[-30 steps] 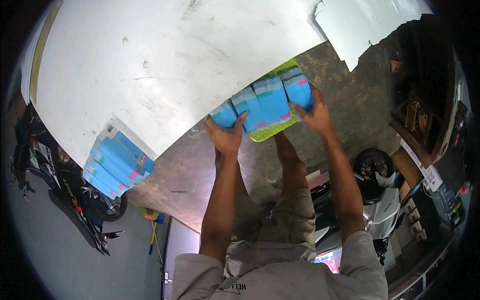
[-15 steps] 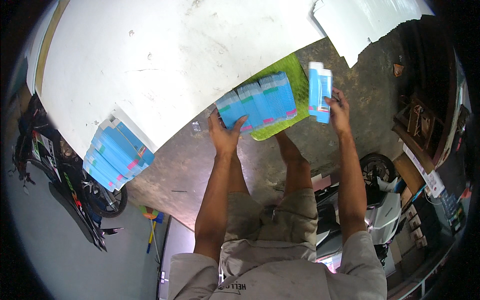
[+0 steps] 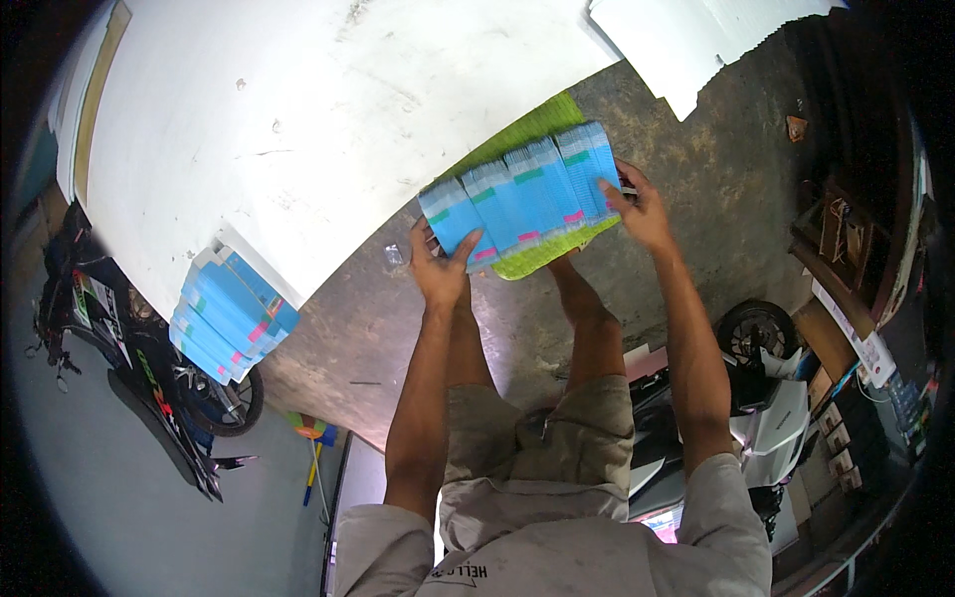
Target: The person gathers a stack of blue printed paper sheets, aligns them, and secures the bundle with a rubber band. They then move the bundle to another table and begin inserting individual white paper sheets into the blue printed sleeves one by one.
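A long row of flat blue cartons (image 3: 532, 194) with green and pink marks lies in front of me, in several bundles side by side. At its left end my left hand (image 3: 441, 261) grips the outermost bundle, thumb on top and fingers around the edge. My right hand (image 3: 639, 207) closes on the bundle at the right end, its thumb over the face and fingers behind. Under the row is a green mat (image 3: 542, 261), seen along its upper and lower sides. What supports the mat is hidden.
A large white table (image 3: 298, 129) spans the far side. More blue cartons (image 3: 234, 316) are stacked at its left corner; white sheets (image 3: 676, 50) lie at the far right. A motorcycle (image 3: 149, 388) stands left, another (image 3: 766, 418) right. A broom (image 3: 314, 463) leans by the wall.
My right hand has brought its blue cartons leftward to the right end of the row, making the row longer. My left hand stays at the left end.
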{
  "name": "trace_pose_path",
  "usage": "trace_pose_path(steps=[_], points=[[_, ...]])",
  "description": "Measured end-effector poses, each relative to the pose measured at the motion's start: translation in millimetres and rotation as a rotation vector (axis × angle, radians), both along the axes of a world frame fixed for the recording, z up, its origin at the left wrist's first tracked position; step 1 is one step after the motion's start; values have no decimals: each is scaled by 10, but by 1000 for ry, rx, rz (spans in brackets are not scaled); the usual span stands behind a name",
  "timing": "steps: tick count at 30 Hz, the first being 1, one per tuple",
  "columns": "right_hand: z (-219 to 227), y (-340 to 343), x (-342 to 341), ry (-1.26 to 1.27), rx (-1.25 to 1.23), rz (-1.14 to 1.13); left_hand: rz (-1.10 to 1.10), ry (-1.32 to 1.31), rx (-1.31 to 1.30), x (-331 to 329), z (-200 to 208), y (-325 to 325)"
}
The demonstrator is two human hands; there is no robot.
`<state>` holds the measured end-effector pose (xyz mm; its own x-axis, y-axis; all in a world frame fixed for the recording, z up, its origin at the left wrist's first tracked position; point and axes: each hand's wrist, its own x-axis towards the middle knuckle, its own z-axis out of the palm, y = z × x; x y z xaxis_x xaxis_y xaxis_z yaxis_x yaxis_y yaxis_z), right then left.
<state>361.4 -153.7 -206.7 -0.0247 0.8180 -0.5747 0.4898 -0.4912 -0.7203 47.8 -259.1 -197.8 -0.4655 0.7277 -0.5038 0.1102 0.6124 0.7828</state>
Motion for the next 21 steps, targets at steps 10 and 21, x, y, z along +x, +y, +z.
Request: trace_pose_path(steps=[10,21], points=[[48,110,-270,55,-66,38,11,-137,-11,33,0,99],[674,-332,265,239,-117,-46,-123,-185,121,343,571,-72]])
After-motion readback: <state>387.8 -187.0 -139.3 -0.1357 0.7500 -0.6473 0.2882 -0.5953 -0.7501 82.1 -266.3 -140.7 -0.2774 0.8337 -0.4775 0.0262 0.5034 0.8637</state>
